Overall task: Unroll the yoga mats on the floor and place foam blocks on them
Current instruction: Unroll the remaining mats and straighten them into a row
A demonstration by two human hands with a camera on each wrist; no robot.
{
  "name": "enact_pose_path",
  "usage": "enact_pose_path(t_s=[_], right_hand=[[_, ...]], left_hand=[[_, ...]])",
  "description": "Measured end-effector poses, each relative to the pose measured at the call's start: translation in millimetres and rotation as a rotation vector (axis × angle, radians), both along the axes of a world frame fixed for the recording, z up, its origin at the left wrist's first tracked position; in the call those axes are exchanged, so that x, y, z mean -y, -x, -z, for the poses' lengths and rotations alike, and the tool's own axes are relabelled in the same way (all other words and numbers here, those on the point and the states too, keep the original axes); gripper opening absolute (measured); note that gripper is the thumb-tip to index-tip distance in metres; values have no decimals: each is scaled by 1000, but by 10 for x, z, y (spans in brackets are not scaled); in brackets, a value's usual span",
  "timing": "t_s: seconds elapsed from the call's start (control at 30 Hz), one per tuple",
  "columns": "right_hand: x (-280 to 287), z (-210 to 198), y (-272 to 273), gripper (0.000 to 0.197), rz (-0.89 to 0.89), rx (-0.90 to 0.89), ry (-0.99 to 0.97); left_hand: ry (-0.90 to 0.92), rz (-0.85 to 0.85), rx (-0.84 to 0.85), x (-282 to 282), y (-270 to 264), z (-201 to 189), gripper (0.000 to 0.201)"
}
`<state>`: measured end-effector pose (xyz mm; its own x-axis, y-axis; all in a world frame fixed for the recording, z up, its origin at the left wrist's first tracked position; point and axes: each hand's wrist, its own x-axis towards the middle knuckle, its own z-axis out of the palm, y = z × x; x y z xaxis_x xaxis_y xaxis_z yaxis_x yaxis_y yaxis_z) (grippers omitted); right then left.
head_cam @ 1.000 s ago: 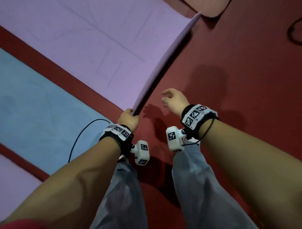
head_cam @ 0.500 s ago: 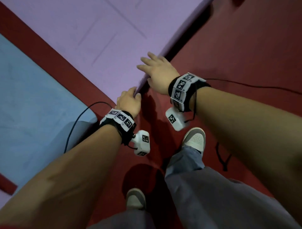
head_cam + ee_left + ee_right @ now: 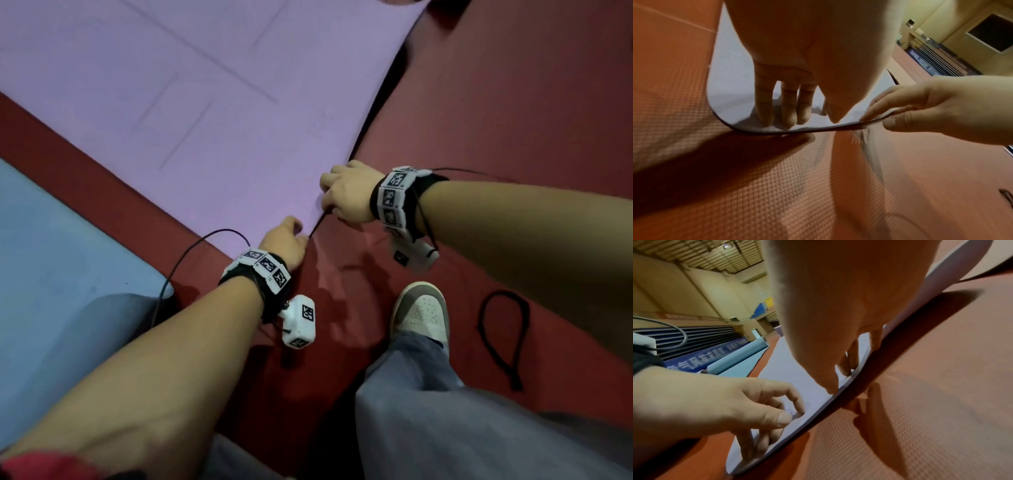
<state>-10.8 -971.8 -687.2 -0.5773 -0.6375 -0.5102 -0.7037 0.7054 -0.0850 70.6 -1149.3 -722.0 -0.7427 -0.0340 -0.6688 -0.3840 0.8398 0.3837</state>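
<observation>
The purple yoga mat (image 3: 212, 113) lies unrolled on the red floor (image 3: 513, 102), with its near edge lifted a little above the floor. The right hand (image 3: 346, 197) pinches this raised edge, fingers on top and thumb under it. The left hand (image 3: 286, 241) presses the mat's near corner down with straight, slightly spread fingers (image 3: 764, 104). Left of the purple mat, apart from it, lies a blue mat (image 3: 58, 274). Below the mat's edge stands a white shoe (image 3: 421, 313), with a black strap (image 3: 503, 335) beside it.

Dark red textured floor (image 3: 513, 102) — purple mat (image 3: 205, 85), blue mat (image 3: 51, 257) beside it, black cord loop (image 3: 503, 335).
</observation>
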Motion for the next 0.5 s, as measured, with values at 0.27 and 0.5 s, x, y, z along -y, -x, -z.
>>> enact_pose_path(t_s=[0.27, 0.5], right_hand=[[-106, 238, -70, 49, 168, 123, 19], [-236, 344, 126, 44, 329, 119, 123]], left_hand=[[2, 176, 87, -119, 42, -42, 56], [60, 206, 6, -187, 288, 30, 25]])
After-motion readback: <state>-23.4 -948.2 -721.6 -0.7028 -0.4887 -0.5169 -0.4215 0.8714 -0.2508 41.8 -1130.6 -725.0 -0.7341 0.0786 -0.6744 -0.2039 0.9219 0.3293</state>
